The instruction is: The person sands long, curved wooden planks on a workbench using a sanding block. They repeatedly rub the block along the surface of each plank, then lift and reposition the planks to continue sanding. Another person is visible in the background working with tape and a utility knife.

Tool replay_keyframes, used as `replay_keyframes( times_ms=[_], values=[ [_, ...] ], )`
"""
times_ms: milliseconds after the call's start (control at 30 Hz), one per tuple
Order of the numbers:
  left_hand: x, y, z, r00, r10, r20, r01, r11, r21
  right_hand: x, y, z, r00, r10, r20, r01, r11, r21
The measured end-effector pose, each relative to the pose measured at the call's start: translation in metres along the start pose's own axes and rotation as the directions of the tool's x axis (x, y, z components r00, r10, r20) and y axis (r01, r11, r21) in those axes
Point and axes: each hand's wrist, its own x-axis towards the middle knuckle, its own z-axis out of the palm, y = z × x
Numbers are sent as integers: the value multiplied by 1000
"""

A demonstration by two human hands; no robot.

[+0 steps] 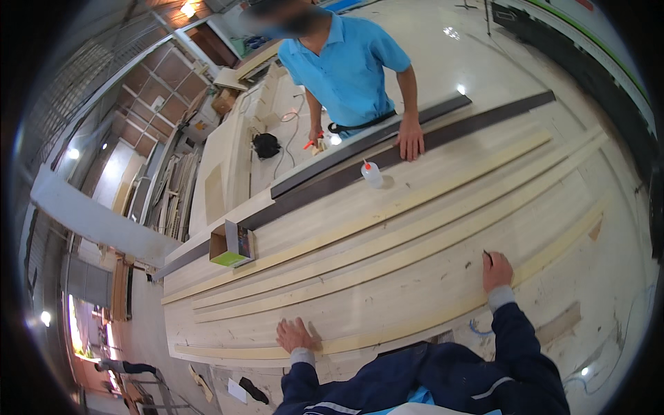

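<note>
One left hand [295, 335] lay spread, the right [497, 272] clasped a dark stick [488, 256]; jolting the board [387, 297] risked toppling the bottle [372, 176].

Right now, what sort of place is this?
Probably a woodworking shop: long pale strips lie across a broad worktable, a red-capped bottle stands near them, and wood pieces are piled in the left background.

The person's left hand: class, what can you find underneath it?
Around the left hand, the pale panel shows, and a yellowish strip runs out to either side. Whatever the hand covers cannot be seen.
</note>
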Motion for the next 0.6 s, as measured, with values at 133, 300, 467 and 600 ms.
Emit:
replay_keyframes(
  times_ms=[133,300,467,600],
  values=[
    [-25,-28,10,998,-57,-38,59,998,39,-1,2,2,1000,-7,25,8,999,-35],
    [-26,-26,7,997,-80,4,80,995,-58,-1,-4,0,999,-7,-43,8,1000,16],
    [-27,-27,5,998,-59,-38,53,988,-144,-2,-5,-3,999,27,26,-29,998,64],
    [-27,-28,5,997,-68,-36,64,992,-111,-2,3,4,997,-63,-47,63,998,-8]
  ],
)
